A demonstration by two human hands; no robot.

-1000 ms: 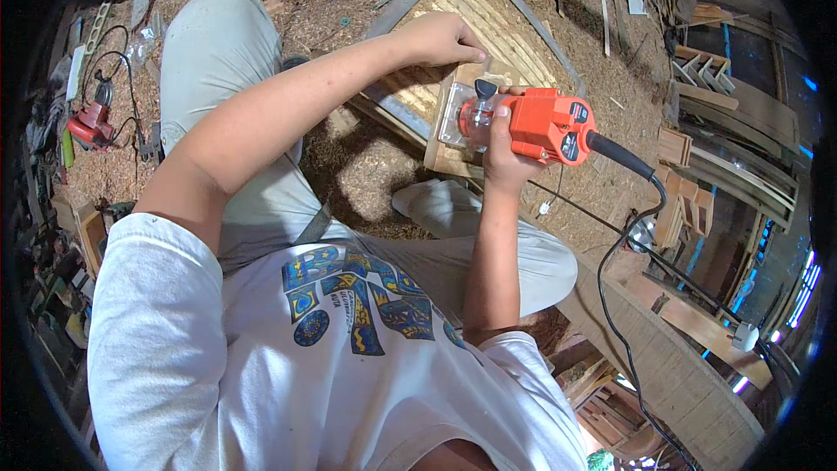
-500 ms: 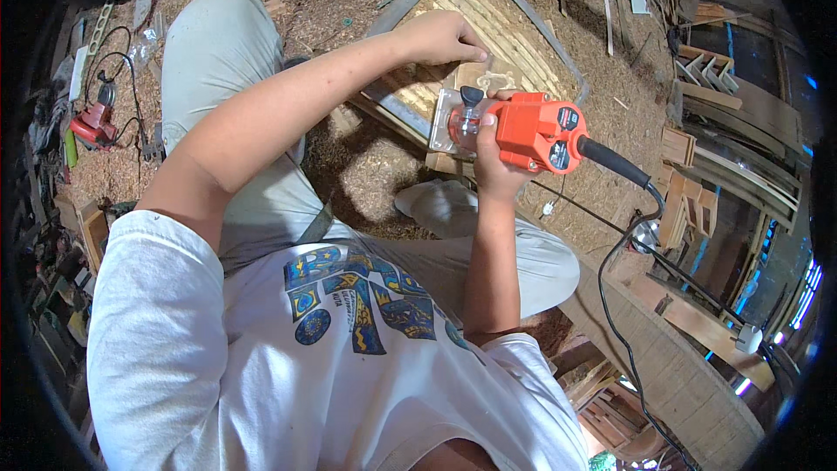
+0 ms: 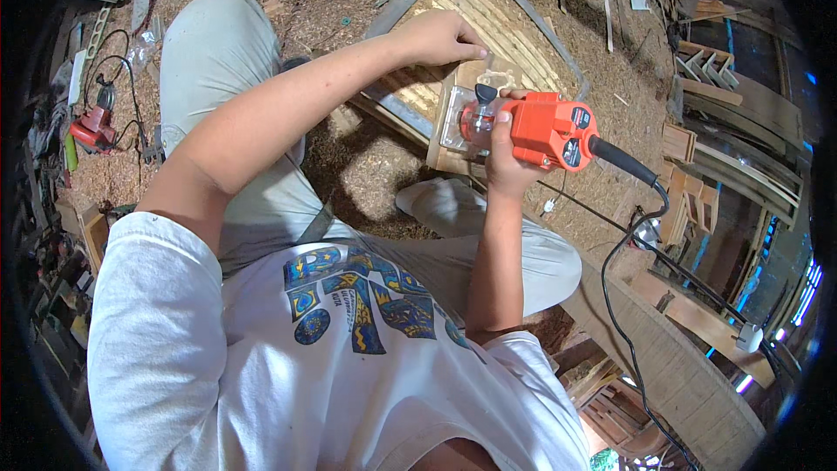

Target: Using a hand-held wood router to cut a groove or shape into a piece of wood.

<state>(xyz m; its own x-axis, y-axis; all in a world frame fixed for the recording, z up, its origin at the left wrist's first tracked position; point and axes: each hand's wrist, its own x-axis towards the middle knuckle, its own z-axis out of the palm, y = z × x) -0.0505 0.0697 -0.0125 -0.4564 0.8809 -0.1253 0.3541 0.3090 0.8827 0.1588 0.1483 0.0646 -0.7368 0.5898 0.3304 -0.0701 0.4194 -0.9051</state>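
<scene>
My right hand (image 3: 510,166) is wrapped round an orange trim router (image 3: 547,133), which lies on its side-to-side axis with its clear square base (image 3: 455,118) toward the left. The base rests against a light wooden board (image 3: 446,160). A curvy shape (image 3: 495,75) shows in the board's surface beyond the router. My left hand (image 3: 443,37) reaches across with curled fingers, thumb and fingertip closed at the board's far edge. The router's bit and the face under the base are hidden.
Under the board lies a framed panel of pale slats (image 3: 506,19). The router's black cord (image 3: 610,296) loops down at the right. A red power tool (image 3: 93,129) lies at the far left. Wooden pieces (image 3: 697,196) stand at the right, and shavings cover the ground.
My right hand and the router have shifted slightly to the right, baring more of the board left of the base. The left hand stays in place.
</scene>
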